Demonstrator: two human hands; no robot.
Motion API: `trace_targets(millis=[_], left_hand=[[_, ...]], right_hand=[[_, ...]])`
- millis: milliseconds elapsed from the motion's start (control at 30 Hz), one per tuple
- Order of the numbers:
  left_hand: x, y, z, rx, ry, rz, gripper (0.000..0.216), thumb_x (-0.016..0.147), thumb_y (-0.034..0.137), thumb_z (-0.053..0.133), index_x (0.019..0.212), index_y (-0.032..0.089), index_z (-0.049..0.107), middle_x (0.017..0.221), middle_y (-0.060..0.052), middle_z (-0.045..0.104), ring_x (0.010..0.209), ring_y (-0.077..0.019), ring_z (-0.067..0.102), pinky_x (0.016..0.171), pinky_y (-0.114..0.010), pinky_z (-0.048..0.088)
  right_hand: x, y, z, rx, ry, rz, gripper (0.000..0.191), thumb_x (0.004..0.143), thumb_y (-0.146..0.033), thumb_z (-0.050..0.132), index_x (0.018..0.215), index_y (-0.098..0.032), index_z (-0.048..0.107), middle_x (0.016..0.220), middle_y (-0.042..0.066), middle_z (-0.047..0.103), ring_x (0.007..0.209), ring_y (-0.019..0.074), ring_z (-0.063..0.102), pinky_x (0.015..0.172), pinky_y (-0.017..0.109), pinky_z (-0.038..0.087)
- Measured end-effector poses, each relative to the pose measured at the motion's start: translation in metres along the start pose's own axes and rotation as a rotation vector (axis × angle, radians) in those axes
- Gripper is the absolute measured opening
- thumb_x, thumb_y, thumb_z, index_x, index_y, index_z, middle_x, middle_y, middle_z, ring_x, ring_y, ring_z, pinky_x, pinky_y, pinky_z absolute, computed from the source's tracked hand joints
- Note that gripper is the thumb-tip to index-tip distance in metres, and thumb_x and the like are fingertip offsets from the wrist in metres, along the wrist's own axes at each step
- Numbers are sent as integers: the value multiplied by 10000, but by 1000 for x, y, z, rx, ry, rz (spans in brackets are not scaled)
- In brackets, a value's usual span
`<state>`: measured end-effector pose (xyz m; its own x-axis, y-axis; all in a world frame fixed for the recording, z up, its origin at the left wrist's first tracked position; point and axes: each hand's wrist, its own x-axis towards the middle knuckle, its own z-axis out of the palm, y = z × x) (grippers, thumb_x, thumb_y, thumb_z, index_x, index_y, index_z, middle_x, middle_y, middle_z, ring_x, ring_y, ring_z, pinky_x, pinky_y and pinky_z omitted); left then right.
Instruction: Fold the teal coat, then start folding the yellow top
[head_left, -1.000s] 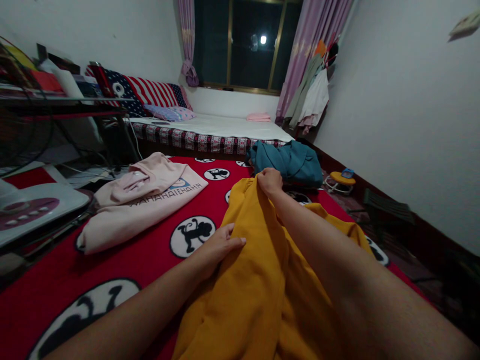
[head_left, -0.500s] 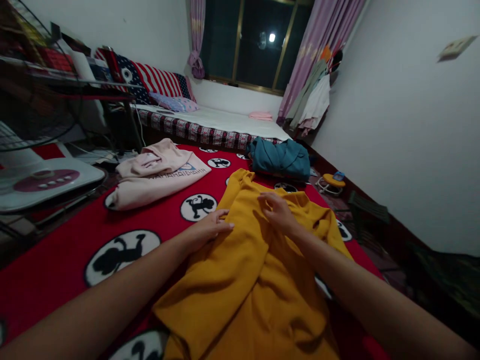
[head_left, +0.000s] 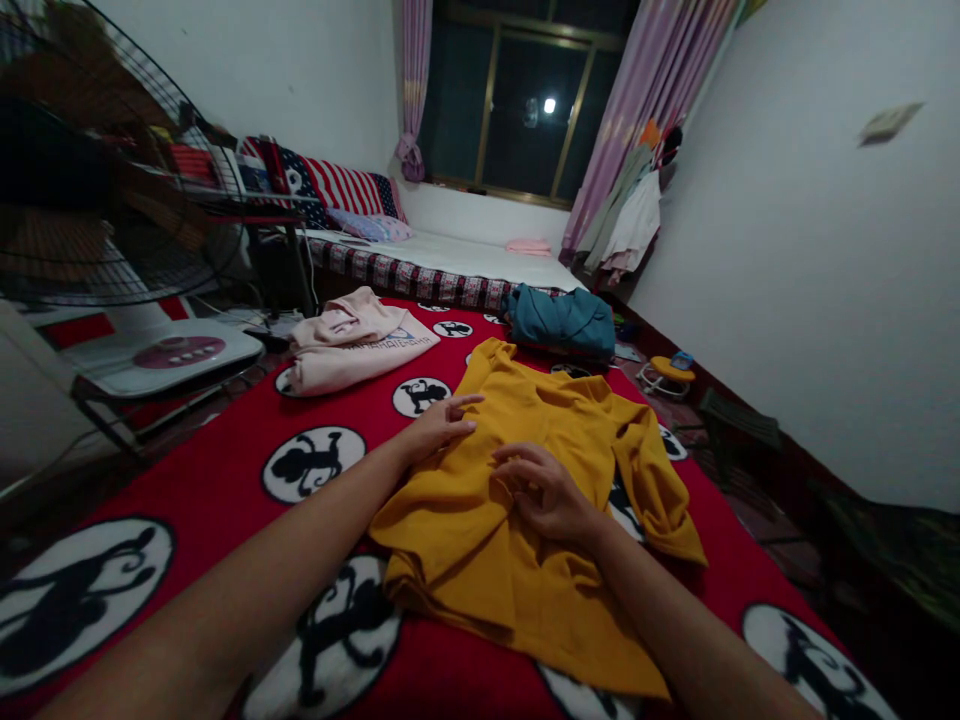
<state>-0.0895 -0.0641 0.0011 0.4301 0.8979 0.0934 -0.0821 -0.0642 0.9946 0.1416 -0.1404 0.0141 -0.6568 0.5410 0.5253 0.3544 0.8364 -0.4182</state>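
Observation:
A mustard-yellow garment (head_left: 525, 560) lies spread on a red blanket (head_left: 225, 480) printed with black-and-white monkey circles. My left hand (head_left: 439, 422) rests flat on the garment's left edge, fingers stretched out. Nearer to me, my right hand (head_left: 544, 495) lies on the middle of the cloth with its fingers loosely curled against the fabric. Neither hand lifts the cloth.
A pink folded sweatshirt (head_left: 352, 340) and a teal garment (head_left: 562, 322) lie farther back on the blanket. A standing fan (head_left: 112, 230) is at the left, a bed (head_left: 450, 265) under the window, hanging clothes (head_left: 626, 210) and a small yellow stool (head_left: 670, 372) at the right.
My right hand held the garment's far end up, then let it down and drew back to the middle. The cloth now lies flatter. The view pulled back.

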Motion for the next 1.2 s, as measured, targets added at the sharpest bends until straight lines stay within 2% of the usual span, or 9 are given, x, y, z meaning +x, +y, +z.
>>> trace_targets(millis=[167,267,400,500,667,800,900,1000,1200], left_hand=[[6,-8,-2,37,22,52,568,646,297,778,1174,142,639,1000,-43,665,807,-129,577,683,-210,441],[7,-10,-2,5,35,41,583,632,305,789,1169,132,642,998,-53,676,810,-138,589,717,-231,445],[7,-12,-1,-6,51,61,583,616,310,796,1150,125,651,984,-51,678,793,-133,591,733,-239,437],[7,-11,0,2,61,73,577,601,295,798,1135,121,660,995,-52,680,813,-139,590,750,-240,438],[7,-9,1,34,82,88,535,604,267,778,1108,117,678,924,-44,680,750,-123,565,665,-213,416],[6,-7,2,49,83,64,545,603,264,759,1117,106,673,817,-19,648,590,-67,473,542,-183,331],[6,-6,3,48,83,62,555,609,281,748,1127,99,665,779,-11,628,538,-51,421,505,-180,289],[6,-6,3,88,110,55,549,608,286,758,1119,104,671,725,-6,615,514,-55,391,479,-189,260],[8,-7,2,95,96,70,558,613,285,769,1125,91,663,709,4,598,539,-62,419,496,-189,289]], right_hand=[[3,-24,3,-63,-163,-170,320,814,-246,601,1129,-215,557,1175,99,588,1045,226,549,914,408,429],[5,-37,12,-113,-206,-272,378,856,-373,608,1181,-195,531,1170,114,603,1026,229,549,920,417,418],[7,-44,27,-162,-219,-313,205,930,-247,516,1125,-218,571,1064,72,650,923,181,576,830,352,439],[7,-47,26,-26,-215,-251,183,917,-149,479,1007,-232,615,1013,53,658,890,161,595,798,320,449],[6,-50,8,434,-68,54,142,872,-237,495,812,-205,620,944,79,671,844,182,634,742,302,491],[4,-47,-1,572,-180,218,225,840,-345,536,685,-193,594,842,66,692,760,194,639,701,307,490],[3,-46,-2,586,-295,226,216,845,-366,552,754,-185,627,878,67,688,809,192,637,750,305,489],[2,-51,0,557,-282,208,238,839,-392,597,942,-183,645,973,72,656,903,193,614,809,301,472],[17,-81,11,154,-233,179,218,880,-319,568,1072,-223,605,892,35,647,791,163,588,712,269,425]])
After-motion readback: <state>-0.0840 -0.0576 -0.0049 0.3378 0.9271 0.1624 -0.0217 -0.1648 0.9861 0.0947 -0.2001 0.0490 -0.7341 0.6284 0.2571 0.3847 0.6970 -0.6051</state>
